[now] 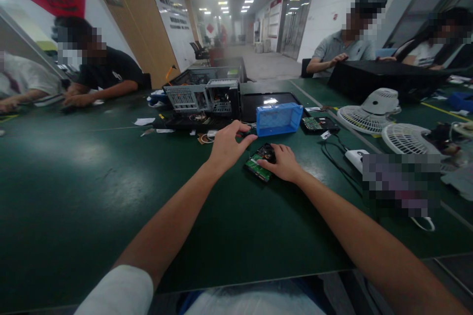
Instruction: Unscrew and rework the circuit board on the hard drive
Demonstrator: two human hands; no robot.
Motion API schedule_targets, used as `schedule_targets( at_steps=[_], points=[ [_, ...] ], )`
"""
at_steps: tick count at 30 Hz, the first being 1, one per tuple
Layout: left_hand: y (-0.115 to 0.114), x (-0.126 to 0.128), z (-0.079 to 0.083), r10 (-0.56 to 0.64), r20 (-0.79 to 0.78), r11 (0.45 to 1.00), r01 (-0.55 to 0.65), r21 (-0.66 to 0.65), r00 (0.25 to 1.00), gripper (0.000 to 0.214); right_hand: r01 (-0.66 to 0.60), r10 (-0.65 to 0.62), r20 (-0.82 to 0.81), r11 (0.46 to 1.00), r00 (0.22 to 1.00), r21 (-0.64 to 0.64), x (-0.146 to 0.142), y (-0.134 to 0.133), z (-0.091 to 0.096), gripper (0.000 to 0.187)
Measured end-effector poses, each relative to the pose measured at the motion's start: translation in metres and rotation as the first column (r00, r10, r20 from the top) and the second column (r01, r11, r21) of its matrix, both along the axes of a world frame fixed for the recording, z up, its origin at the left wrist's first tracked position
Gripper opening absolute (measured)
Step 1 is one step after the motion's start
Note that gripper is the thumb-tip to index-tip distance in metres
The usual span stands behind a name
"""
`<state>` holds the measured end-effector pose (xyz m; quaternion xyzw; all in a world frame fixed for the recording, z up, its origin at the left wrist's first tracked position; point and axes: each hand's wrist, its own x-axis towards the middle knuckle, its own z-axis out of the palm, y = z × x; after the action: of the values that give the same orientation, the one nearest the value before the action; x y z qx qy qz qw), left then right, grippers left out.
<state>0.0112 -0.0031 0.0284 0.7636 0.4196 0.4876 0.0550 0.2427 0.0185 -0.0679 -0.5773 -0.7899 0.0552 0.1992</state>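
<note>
My left hand [229,143] is raised over the table, with thumb and fingers closed around a small dark and red screwdriver [244,133], mostly hidden by the fingers. Just below and to its right lies a hard drive [260,170], its green circuit board facing up. My right hand [284,163] grips the drive's right side, with the thumb across the board and the fingers along the far edge. Behind both hands stands a blue plastic bin [279,119], tipped on its side. A second hard drive [320,125] rests to the right of the bin.
An opened computer case [203,96] stands at the back, with a dark panel [271,100] beside it. White fan parts [369,110], a power strip [356,157] and cables are on the right. A black case [384,78] is in front of a co-worker [342,49]; others sit at left.
</note>
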Motion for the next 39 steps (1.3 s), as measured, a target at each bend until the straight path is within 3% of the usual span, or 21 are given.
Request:
schedule_targets(
  at_steps=[10,27,34,39],
  points=[
    [0.001,0.003,-0.003,-0.028,0.066,0.999,0.029,-0.013,0.997,0.012,0.01,-0.009,0.002,1.0,1.0,-0.022,-0.001,-0.002,0.004,0.094],
    [0.0,-0.002,0.004,0.036,-0.129,0.998,-0.028,0.06,0.991,0.009,0.007,-0.007,0.003,1.0,1.0,-0.006,-0.001,-0.001,0.002,0.095],
    [0.0,-0.004,0.007,-0.061,-0.148,0.996,0.069,0.049,0.987,0.017,-0.002,0.002,0.007,1.0,1.0,0.017,0.0,0.0,0.0,0.093],
    [0.001,-0.003,0.005,-0.064,-0.105,0.996,0.069,0.05,0.992,0.015,-0.003,0.003,-0.002,1.0,1.0,0.001,0.0,0.0,0.001,0.094]
  ],
)
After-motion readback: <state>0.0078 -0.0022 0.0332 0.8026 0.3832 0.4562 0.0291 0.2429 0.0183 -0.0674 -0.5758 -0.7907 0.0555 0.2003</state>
